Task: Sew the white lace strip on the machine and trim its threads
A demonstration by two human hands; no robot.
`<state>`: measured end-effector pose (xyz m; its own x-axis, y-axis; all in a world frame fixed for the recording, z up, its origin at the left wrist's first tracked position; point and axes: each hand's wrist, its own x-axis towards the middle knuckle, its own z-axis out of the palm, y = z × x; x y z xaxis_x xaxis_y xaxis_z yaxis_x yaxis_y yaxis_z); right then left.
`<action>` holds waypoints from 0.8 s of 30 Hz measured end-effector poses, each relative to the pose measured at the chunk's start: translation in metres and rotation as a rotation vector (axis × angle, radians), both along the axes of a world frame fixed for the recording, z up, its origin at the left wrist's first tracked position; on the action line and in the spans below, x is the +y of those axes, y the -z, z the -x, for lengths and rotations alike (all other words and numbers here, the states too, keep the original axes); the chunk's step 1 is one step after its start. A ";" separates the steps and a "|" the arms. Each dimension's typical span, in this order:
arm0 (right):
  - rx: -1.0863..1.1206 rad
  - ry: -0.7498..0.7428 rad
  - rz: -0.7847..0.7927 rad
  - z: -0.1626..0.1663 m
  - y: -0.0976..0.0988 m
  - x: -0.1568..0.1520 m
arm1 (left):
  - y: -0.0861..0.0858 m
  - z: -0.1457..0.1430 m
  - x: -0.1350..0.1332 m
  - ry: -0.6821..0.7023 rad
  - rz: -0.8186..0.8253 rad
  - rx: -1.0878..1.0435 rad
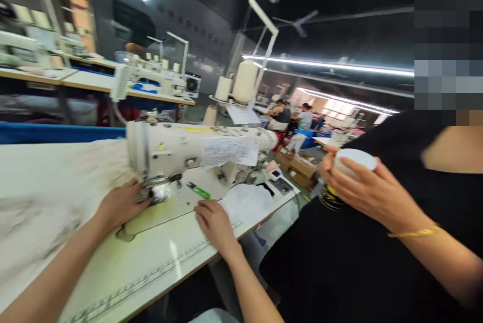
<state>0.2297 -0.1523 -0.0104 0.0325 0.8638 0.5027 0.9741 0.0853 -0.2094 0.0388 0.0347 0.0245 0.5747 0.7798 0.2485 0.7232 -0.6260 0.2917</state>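
Observation:
A white sewing machine (173,149) stands on the work table, with a paper of handwritten notes (230,152) on its arm. At its needle end, my left hand (123,204) has its fingers bent in around the presser foot area. Its fingertips are partly hidden, and whatever they pinch is too small to make out. My right hand (215,222) lies palm down at the front edge of the machine bed, fingers loosely spread and holding nothing. Just behind it, green thread snips (198,190) rest on the bed.
Pale fabric (33,227) lies at the left. White cloth (247,202) and a control panel (281,185) are on the right. Close by stands a person in black, whose hands (362,187) hold a white round object (354,158). Thread cones (245,81) rise behind the machine.

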 end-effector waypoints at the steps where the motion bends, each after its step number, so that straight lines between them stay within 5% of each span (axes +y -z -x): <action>1: 0.033 -0.009 -0.002 -0.001 0.002 0.001 | 0.005 0.012 0.001 0.013 0.013 0.045; 14: 0.061 -0.069 0.014 -0.007 0.007 0.003 | 0.012 0.019 0.007 0.045 0.012 0.099; 24: -0.032 -0.014 -0.019 -0.011 0.013 0.004 | 0.005 0.035 0.007 -0.281 -0.057 0.062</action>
<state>0.2408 -0.1482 -0.0230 0.0041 0.8543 0.5197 0.9789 0.1027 -0.1766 0.0040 0.0422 0.0198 0.3533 0.8965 0.2674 0.8862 -0.4123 0.2113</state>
